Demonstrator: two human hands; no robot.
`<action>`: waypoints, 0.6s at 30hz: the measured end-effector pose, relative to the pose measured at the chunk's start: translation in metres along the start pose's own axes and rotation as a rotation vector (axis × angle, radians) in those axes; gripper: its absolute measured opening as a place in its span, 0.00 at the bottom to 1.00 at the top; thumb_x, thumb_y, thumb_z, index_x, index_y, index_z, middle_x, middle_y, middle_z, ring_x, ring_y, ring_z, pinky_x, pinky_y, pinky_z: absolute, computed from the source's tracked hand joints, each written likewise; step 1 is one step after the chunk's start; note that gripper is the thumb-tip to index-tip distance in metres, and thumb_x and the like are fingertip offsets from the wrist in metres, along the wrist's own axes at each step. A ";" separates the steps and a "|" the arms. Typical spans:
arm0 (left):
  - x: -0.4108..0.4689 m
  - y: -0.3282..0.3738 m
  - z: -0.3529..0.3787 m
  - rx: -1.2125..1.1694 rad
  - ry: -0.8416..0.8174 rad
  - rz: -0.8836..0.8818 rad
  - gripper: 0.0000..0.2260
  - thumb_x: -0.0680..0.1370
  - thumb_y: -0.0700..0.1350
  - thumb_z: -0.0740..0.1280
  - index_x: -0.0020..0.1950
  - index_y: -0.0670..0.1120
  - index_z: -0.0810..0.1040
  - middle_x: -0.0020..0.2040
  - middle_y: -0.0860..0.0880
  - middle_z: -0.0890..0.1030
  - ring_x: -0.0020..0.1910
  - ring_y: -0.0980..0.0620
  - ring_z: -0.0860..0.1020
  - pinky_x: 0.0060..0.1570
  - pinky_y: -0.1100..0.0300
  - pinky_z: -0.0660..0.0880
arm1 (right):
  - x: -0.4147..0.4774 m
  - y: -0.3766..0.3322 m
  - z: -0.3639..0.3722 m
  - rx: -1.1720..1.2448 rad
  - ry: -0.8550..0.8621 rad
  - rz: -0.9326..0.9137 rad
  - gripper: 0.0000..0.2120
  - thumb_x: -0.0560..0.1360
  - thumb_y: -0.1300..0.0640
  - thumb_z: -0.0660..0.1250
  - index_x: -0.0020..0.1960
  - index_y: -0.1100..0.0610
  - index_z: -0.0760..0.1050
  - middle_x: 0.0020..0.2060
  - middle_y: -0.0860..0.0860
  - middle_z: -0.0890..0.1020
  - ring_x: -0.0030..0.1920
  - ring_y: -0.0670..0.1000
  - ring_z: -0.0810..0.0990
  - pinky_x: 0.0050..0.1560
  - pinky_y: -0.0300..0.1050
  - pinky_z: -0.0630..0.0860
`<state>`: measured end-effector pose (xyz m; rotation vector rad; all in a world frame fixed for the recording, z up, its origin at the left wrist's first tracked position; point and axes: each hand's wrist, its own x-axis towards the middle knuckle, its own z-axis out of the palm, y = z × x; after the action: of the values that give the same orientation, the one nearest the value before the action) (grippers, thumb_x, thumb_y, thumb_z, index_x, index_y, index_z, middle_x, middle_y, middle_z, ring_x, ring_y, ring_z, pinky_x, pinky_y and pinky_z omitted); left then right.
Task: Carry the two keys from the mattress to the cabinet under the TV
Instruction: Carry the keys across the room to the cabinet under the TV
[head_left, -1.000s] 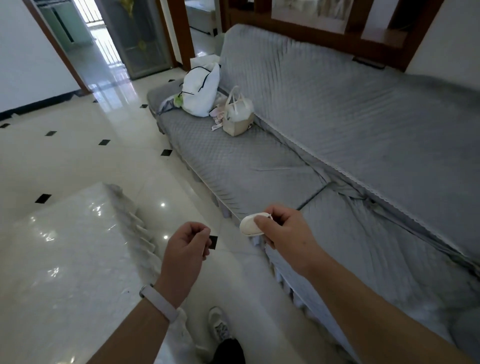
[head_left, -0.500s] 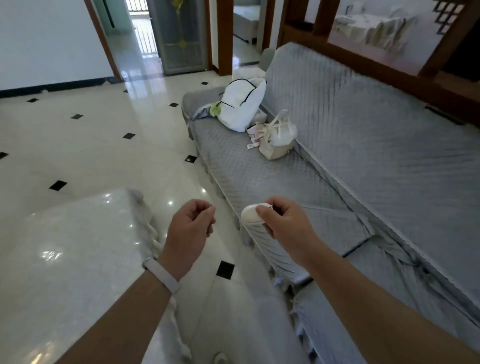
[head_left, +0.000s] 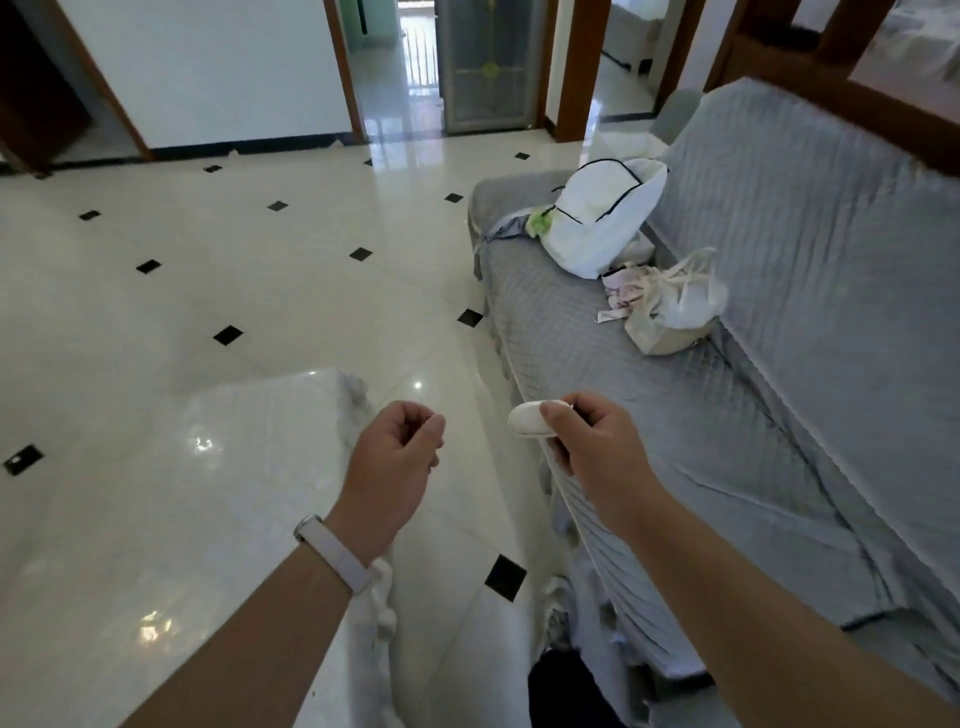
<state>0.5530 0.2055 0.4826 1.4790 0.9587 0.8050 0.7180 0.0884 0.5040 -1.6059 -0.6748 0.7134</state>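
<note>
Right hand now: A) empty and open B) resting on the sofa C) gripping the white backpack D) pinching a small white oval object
D: the right hand pinches a small white oval object between thumb and fingers, held above the floor beside the grey sofa.

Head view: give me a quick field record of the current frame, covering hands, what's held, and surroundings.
left hand: closed in a loose fist, contents not visible
right hand: pinching a white oval object between thumb and fingers
wristband: white, on the left wrist
sofa: grey quilted cover, to the person's right
on sofa: white backpack at the far end, small tote bag beside it
table: glossy marble-look top, lower left
floor: pale tiles with black diamond insets
TV cabinet: not in view
</note>
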 end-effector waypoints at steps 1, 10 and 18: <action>0.014 0.001 0.004 0.018 0.011 -0.003 0.04 0.76 0.41 0.67 0.41 0.44 0.77 0.32 0.50 0.78 0.29 0.55 0.75 0.32 0.62 0.73 | 0.019 0.000 0.000 0.016 -0.014 -0.015 0.14 0.69 0.50 0.66 0.33 0.60 0.73 0.23 0.53 0.71 0.26 0.50 0.68 0.27 0.42 0.63; 0.145 0.045 0.069 0.030 0.142 -0.020 0.04 0.75 0.40 0.67 0.40 0.45 0.77 0.31 0.50 0.78 0.29 0.54 0.75 0.32 0.60 0.73 | 0.190 -0.023 -0.022 0.039 -0.173 -0.057 0.16 0.68 0.48 0.65 0.35 0.62 0.72 0.25 0.54 0.71 0.26 0.49 0.66 0.25 0.39 0.63; 0.219 0.072 0.102 0.066 0.235 0.003 0.04 0.75 0.43 0.68 0.40 0.46 0.78 0.30 0.52 0.79 0.30 0.53 0.75 0.35 0.57 0.74 | 0.294 -0.049 -0.036 0.077 -0.269 -0.084 0.17 0.69 0.50 0.65 0.39 0.65 0.72 0.28 0.57 0.71 0.27 0.50 0.66 0.26 0.40 0.63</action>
<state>0.7480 0.3561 0.5341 1.4637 1.1677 0.9731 0.9335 0.2959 0.5334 -1.4153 -0.8933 0.8920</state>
